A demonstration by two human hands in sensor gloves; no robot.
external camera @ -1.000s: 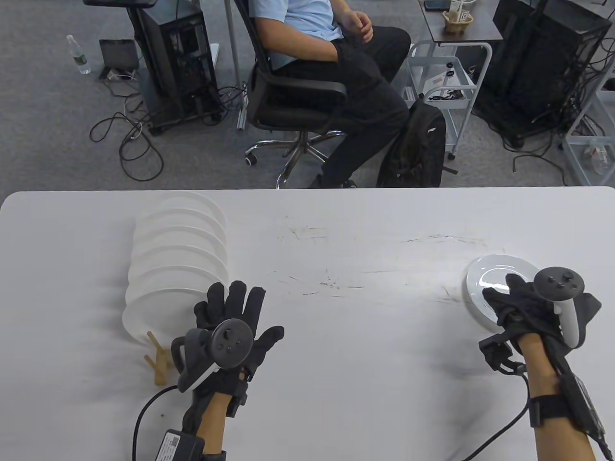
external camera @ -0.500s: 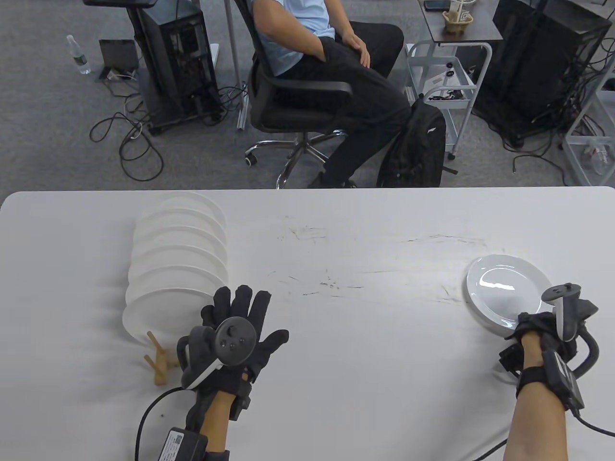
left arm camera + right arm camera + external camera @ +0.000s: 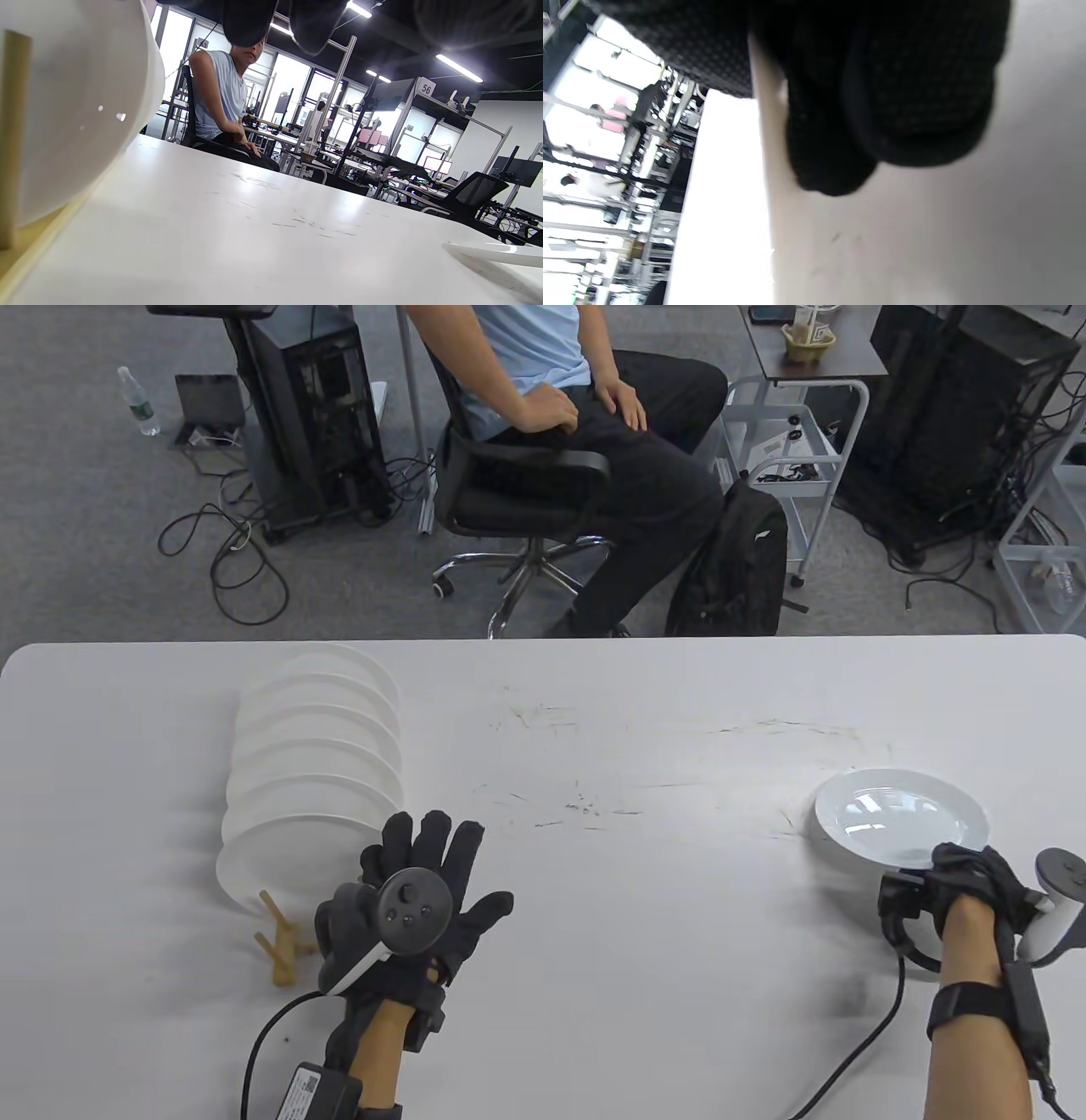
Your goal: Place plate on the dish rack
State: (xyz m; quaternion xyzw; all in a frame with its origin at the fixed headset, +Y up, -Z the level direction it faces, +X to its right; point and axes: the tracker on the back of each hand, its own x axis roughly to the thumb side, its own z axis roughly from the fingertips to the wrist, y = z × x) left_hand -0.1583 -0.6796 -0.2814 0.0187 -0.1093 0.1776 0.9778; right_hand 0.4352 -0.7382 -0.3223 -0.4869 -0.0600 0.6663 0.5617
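A white plate [image 3: 899, 814] lies at the right of the table. My right hand [image 3: 954, 865] grips its near rim, fingers curled under it, and the plate looks raised a little off the table. The wooden dish rack [image 3: 280, 946] stands at the left, holding several upright white plates [image 3: 314, 763]. My left hand [image 3: 450, 865] rests flat and open on the table just right of the rack and holds nothing. The left wrist view shows a rack plate [image 3: 76, 106], a wooden peg [image 3: 12, 140] and the loose plate [image 3: 496, 252] far right. The right wrist view shows only dark gloved fingers [image 3: 882, 106].
The white table [image 3: 611, 899] has scuff marks in its middle. Glove cables [image 3: 254, 1052] trail off the near edge. Beyond the far edge a person sits on an office chair [image 3: 526, 492], with a backpack [image 3: 734, 568] and carts behind.
My right hand drew back from over the plate to its near rim, rolled over and took hold of it; the plate shifted slightly left and rose. My left hand barely moved.
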